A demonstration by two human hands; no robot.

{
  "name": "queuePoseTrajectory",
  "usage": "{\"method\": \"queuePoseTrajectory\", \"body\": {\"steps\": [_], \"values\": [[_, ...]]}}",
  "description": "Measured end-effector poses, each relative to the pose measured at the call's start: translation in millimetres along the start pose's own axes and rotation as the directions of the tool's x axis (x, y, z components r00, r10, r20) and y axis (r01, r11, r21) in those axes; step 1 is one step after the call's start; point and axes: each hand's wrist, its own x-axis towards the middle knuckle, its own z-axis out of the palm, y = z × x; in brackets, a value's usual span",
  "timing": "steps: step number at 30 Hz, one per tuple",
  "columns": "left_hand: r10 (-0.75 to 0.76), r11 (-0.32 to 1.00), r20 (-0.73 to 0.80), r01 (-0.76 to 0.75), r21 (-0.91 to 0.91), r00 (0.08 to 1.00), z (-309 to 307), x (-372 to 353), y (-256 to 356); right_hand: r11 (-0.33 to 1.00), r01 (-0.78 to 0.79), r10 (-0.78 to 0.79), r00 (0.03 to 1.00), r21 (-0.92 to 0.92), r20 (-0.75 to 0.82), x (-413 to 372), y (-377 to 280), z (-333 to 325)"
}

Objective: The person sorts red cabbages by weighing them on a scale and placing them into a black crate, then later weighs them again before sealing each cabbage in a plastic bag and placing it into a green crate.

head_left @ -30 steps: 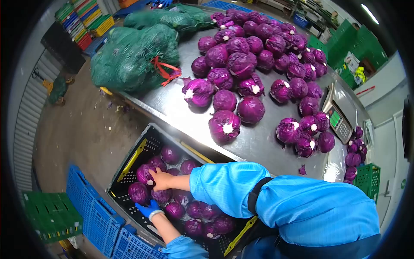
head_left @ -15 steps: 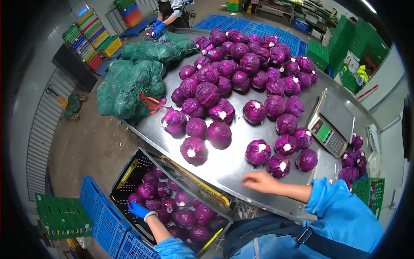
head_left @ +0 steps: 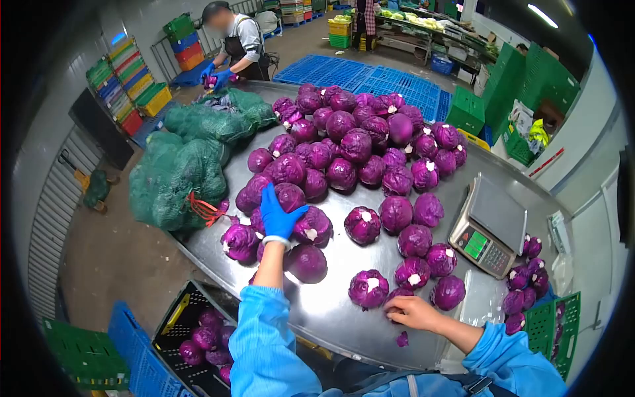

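Note:
Many red cabbages [head_left: 355, 145] are heaped on the metal table [head_left: 331, 301], several showing pale cut stems. My left hand [head_left: 278, 215], in a blue glove, reaches into the near left side of the heap. Its fingers are spread against a red cabbage [head_left: 291, 196], with others close around it. My bare right hand [head_left: 413, 313] is at the near edge, its fingers curled over a red cabbage [head_left: 398, 294] that it mostly hides. Left of that hand sits a red cabbage [head_left: 368, 290] with its white stem up. A small purple leaf scrap [head_left: 402, 339] lies just below my right hand.
A digital scale [head_left: 486, 228] stands on the right. Green net sacks [head_left: 178, 175] lie at the left edge. A black crate [head_left: 175, 344] with red cabbages is below left, a green crate [head_left: 562, 331] at right. Across the table a co-worker [head_left: 238, 43] handles something purple.
My left hand has moved from the crate up to the cabbages on the table. My right hand has come onto a cabbage near the edge. The view has tilted up, showing more of the co-worker.

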Motion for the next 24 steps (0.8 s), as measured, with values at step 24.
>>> {"method": "queuePoseTrajectory", "body": {"steps": [24], "values": [[0.281, 0.959, 0.078, -0.275, -0.070, 0.957, -2.8, -65.7, 33.7, 0.896, 0.273, -0.421, 0.774, -0.351, -0.473, 418.7, -15.2, -52.9]]}}
